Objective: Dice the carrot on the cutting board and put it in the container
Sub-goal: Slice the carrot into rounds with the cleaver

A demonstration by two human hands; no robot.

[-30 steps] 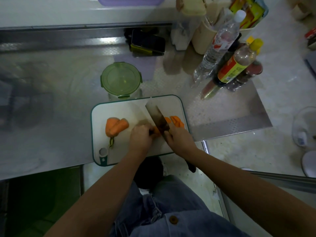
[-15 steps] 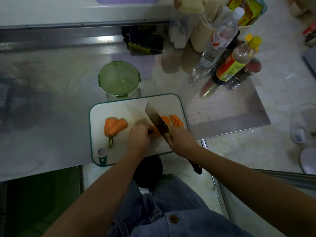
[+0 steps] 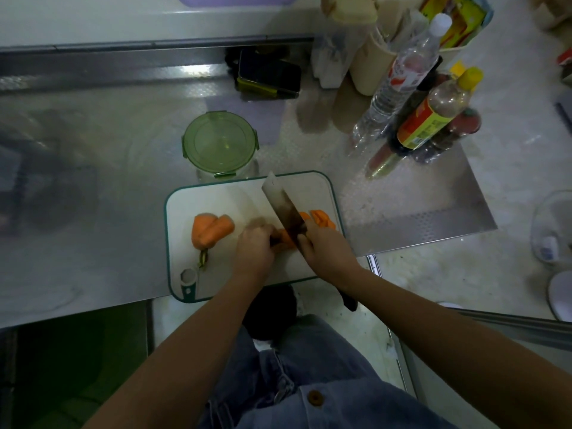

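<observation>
A white cutting board [image 3: 216, 193] with a teal rim lies at the counter's front edge. My left hand [image 3: 255, 247] holds a carrot piece [image 3: 286, 238] down on the board. My right hand [image 3: 325, 246] grips a cleaver [image 3: 283, 209], whose blade stands on that piece. Cut carrot slices [image 3: 322, 219] lie right of the blade. A thick carrot chunk [image 3: 209, 229] with a green stem sits on the board's left part. The round container [image 3: 219, 145] with a green clip lid stands just behind the board.
Bottles [image 3: 433, 119] stand at the back right, near a dark phone [image 3: 269, 74] by the wall. The steel counter [image 3: 93, 181] ends just in front of the board. A clear bowl [image 3: 554, 224] sits at the far right.
The cleaver has shifted slightly left along the carrot piece between cuts. Both hands stay in place on the board.
</observation>
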